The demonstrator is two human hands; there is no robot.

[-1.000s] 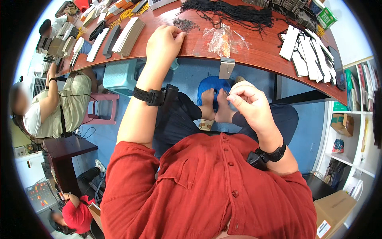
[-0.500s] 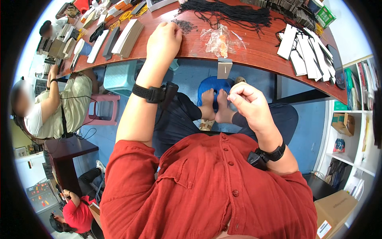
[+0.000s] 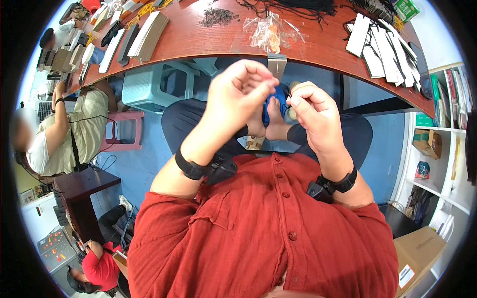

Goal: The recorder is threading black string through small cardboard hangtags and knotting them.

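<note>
In front of my body, above my lap, both hands are raised close to each other. My left hand (image 3: 241, 94) has its fingers curled and thumb and fingertips brought together, pointing toward the other hand; whatever is in them is too small to name. My right hand (image 3: 315, 111) pinches thumb against forefinger, with a tiny dark bit at the fingertips that I cannot identify. On the table beyond lies a loose pile of small dark pieces (image 3: 218, 18). Closer to the table edge rests a crumpled clear plastic bag (image 3: 258, 36) with something orange in it.
The red-brown table (image 3: 198, 42) carries black cords (image 3: 305, 7), white tags with black strings (image 3: 380, 49) and a stack of pale card strips (image 3: 149, 37). A grey card piece (image 3: 277, 64) hangs at its edge. A turquoise stool (image 3: 149, 82) stands below; a person (image 3: 59, 124) sits left.
My left hand has come back from the pile of small dark pieces to beside my right hand. The right hand keeps its pinch and has shifted only slightly. The view has tilted a little.
</note>
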